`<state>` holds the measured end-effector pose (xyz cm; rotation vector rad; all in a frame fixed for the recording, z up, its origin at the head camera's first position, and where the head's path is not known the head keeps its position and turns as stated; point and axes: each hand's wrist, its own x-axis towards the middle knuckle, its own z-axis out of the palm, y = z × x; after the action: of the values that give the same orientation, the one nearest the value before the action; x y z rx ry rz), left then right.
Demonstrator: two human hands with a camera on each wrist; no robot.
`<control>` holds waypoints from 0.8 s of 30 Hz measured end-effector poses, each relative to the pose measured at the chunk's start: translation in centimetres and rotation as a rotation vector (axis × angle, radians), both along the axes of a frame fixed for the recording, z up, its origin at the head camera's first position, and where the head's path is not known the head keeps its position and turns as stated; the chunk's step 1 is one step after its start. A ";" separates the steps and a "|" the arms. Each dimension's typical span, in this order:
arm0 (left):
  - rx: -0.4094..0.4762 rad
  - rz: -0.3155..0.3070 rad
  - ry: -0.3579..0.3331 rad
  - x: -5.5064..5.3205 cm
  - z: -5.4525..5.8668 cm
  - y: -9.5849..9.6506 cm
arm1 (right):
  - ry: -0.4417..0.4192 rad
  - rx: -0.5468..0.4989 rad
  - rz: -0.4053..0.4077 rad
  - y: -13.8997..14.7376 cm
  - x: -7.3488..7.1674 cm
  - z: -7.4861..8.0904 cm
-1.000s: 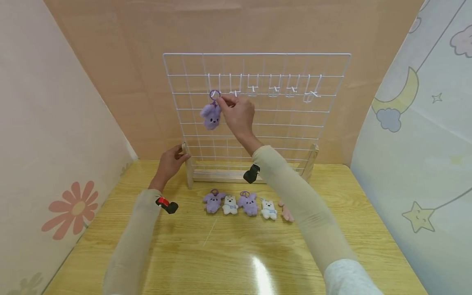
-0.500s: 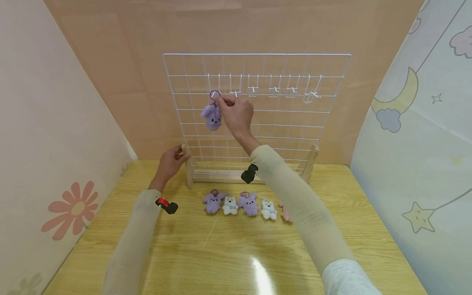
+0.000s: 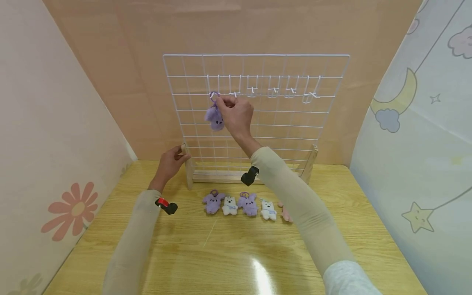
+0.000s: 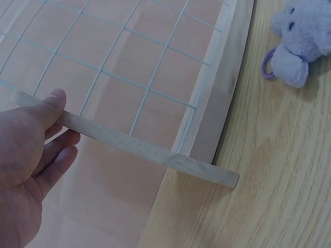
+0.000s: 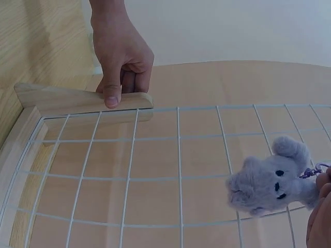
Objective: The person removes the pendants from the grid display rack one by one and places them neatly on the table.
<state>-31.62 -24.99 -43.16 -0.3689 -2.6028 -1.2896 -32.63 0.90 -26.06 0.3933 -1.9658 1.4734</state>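
Observation:
My right hand pinches the purple ring of a fluffy purple plush keychain. The ring overlaps the leftmost white hook on the wire grid rack, and the hook's white tip shows inside its loop. Below the ring the plush hangs, part of its face behind my hand; the right wrist view shows the plush in front of the wires. Lower left, my left hand grips the rack's wooden side support between thumb and fingers.
Several more white hooks line the grid to the right. On the wooden table before the rack lie purple plush keychains, white bear ones and a pink one partly behind my right sleeve.
The held plush has swung slightly right and turned, its face now partly behind my right hand. The ring stays at the leftmost hook. My left hand keeps its place on the support.

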 end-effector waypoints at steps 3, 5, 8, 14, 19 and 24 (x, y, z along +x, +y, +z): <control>-0.001 -0.002 -0.007 0.0 0.0 0.0 | -0.011 -0.009 0.006 0.0 0.4 0.1; -0.005 -0.001 -0.009 0.0 0.0 0.0 | -0.022 -0.021 0.012 0.0 0.6 0.1; -0.009 -0.001 -0.012 -0.1 0.1 -0.1 | -0.024 -0.039 0.023 0.0 1.0 0.1; -0.008 -0.001 -0.001 -0.1 0.1 0.0 | -0.028 -0.090 0.074 0.0 1.8 0.0; -0.008 -0.002 -0.004 0.0 0.1 0.0 | 0.015 -0.095 0.097 0.2 2.4 -0.1; -0.004 -0.002 -0.009 -0.1 0.1 0.1 | 0.039 -0.082 0.124 0.5 3.2 0.1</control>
<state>-31.74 -24.93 -43.03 -0.3671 -2.6137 -1.2898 -29.47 1.37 -25.94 0.5122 -1.8726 1.6057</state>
